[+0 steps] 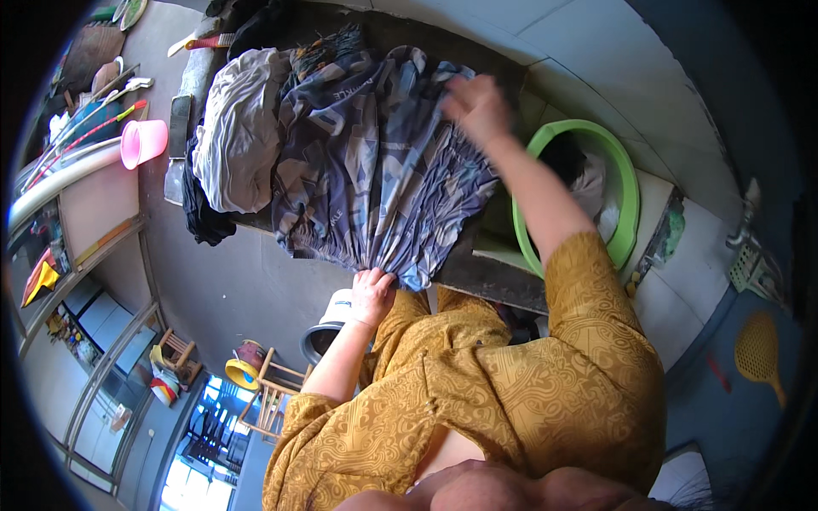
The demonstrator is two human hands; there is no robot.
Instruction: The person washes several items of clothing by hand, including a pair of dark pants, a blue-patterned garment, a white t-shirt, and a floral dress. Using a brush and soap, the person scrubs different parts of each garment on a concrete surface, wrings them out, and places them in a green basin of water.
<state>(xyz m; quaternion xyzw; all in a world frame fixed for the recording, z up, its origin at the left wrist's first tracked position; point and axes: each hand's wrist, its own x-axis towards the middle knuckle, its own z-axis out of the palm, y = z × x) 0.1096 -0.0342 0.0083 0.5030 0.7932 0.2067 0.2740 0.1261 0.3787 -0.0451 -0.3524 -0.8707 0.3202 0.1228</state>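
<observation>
A blue-grey patterned garment (358,162) lies spread and wrinkled over a dark ledge in front of me. My left hand (372,294) is closed on its near edge, where the cloth gathers into folds that fan out from my fingers. Over the far right corner of the garment is my right hand (479,109), smeared by motion, so its fingers cannot be read. A bundle of light grey cloth (243,128) rests against the garment's left side. Dark clothing (209,204) hangs partly beneath that bundle.
Beside my right forearm stands a green basin (629,192) with dark and pale cloth inside. A white bucket (336,308) with a dark rim is next to my left wrist. Farther left are a pink bucket (144,143) and a red-handled brush (204,42). Tiled wall (613,60) borders the right.
</observation>
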